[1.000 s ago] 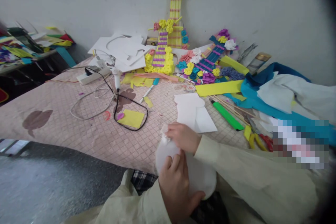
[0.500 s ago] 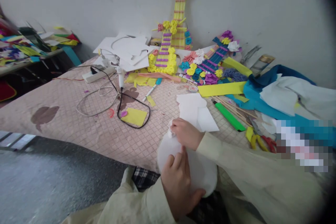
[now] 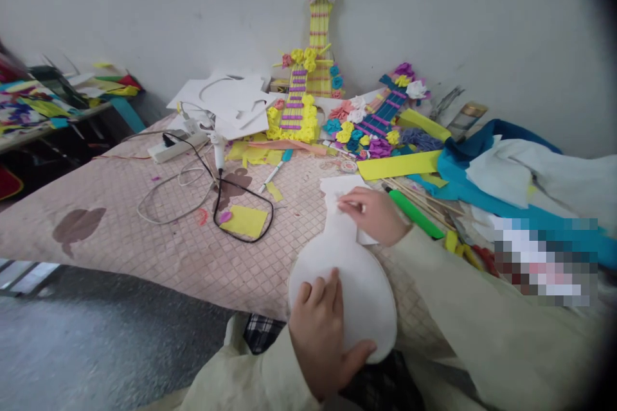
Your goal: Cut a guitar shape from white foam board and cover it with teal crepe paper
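Observation:
A white guitar-shaped cutout [image 3: 369, 295], with a round body and a narrow neck, lies at the table's front edge, its lower end overhanging my lap. My left hand [image 3: 321, 327] rests on its body, fingers stretched out and thumb spread to the right. Over the upper neck, my right hand [image 3: 373, 210] pinches a small crumpled white piece [image 3: 337, 196] between thumb and fingers. White on white, its outline is hard to make out. A loose white sheet [image 3: 367, 235] lies partly beneath the neck on the right.
Decorated paper guitars [image 3: 296, 99] lean by the wall. A glue gun [image 3: 218, 153] with a black cord stands left of them, near a power strip [image 3: 176, 144]. To the right lie a green cutter [image 3: 417, 215], thin sticks, scissors [image 3: 465, 250] and blue paper [image 3: 463, 186].
My right hand has moved up and away from the left edge of the body to the upper neck, baring the neck. My left hand stays on the body.

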`<state>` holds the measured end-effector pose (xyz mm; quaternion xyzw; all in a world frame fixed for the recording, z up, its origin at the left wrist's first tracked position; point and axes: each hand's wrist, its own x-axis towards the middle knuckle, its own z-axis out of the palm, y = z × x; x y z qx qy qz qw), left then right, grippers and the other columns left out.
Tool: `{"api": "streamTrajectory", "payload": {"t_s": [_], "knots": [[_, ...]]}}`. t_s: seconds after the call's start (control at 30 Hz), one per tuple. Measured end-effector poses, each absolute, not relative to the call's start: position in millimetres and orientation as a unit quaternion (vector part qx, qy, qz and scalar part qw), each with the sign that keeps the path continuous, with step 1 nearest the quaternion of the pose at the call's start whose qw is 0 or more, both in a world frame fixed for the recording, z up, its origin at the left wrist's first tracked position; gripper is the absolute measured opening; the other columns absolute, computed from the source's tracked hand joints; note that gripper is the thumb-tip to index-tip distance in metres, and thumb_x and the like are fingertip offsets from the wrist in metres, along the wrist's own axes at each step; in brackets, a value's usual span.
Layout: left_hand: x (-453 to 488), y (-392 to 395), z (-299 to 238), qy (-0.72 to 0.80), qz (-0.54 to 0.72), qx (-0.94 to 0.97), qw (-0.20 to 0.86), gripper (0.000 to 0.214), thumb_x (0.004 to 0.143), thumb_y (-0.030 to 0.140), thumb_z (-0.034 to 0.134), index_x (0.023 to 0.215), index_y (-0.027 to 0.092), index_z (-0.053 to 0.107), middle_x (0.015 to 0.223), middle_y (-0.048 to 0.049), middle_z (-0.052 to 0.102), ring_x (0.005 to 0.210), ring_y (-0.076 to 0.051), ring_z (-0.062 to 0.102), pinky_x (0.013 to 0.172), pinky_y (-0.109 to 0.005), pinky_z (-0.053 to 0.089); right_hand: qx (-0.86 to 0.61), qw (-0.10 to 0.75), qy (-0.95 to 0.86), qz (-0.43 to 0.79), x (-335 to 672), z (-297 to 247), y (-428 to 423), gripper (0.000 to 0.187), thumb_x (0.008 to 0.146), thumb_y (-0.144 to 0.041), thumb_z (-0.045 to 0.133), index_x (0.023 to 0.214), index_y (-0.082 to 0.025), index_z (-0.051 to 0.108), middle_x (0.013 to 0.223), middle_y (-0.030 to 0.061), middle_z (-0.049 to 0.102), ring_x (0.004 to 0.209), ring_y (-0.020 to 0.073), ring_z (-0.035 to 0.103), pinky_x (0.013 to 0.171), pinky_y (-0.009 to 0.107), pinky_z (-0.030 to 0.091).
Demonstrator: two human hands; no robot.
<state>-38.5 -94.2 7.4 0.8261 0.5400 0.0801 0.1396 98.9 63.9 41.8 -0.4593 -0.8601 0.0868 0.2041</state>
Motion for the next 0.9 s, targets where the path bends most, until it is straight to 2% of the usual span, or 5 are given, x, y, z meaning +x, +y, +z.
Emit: {"api": "streamTrajectory", "payload": {"t_s": [0.07,0.3,0.43,0.57,0.9], "knots": [[-42.3,-91.8,11.3,0.537,0.090,0.824,0.158,0.074,0.076,0.063,0.031,0.127,0.010,0.041,0.137,-0.0076,0.034,0.107,-0.029,0.038,0.090,-0.045,0.029,-0.521,0.286,-0.789,0.154,126.0,48.6,58.7,0.021,0.078,-0.029,0.052,0.082,-0.015,0.066,0.081,0.0056,0.067,0.068,0.0149,0.058,0.061,0.025,0.044],[-69.7,-98.2,15.0,0.509,0.105,0.842,0.142,0.073,0.071,0.054,0.052,0.133,0.021,0.032,0.141,-0.0054,0.027,0.104,-0.030,0.041,0.085,-0.048,0.035,-0.638,0.344,-0.587,0.360,198.3,19.6,-18.6,0.025,0.065,-0.040,0.063,0.081,-0.021,0.068,0.087,0.0060,0.068,0.080,0.0207,0.061,0.073,0.033,0.048],[-106.8,-92.3,-3.4,0.548,0.199,0.805,0.110,0.056,0.083,0.038,0.040,0.135,0.024,0.025,0.138,-0.0071,0.034,0.103,-0.027,0.044,0.084,-0.045,0.037,-0.622,0.403,-0.457,0.492,201.6,-4.5,-61.2,0.032,0.059,-0.040,0.070,0.083,-0.018,0.069,0.087,0.0095,0.067,0.079,0.0224,0.061,0.072,0.034,0.048],[-127.1,-69.7,-19.4,0.534,0.259,0.783,0.185,0.044,0.089,0.031,0.027,0.131,0.021,0.034,0.130,-0.0075,0.045,0.110,-0.023,0.047,0.089,-0.040,0.038,-0.584,0.462,-0.384,0.545,181.6,-12.2,-76.2,0.030,0.058,-0.037,0.072,0.080,-0.016,0.070,0.082,0.0089,0.068,0.076,0.0210,0.060,0.069,0.032,0.047],[-102.7,-45.1,-18.5,0.589,0.384,0.584,0.406,0.052,0.084,0.049,0.035,0.124,0.018,0.043,0.126,-0.0101,0.048,0.122,-0.024,0.036,0.104,-0.043,0.023,-0.499,0.560,-0.289,0.595,150.2,0.6,-67.2,0.025,0.053,-0.032,0.077,0.075,-0.020,0.071,0.077,0.0063,0.068,0.072,0.0171,0.061,0.066,0.029,0.048]]}}
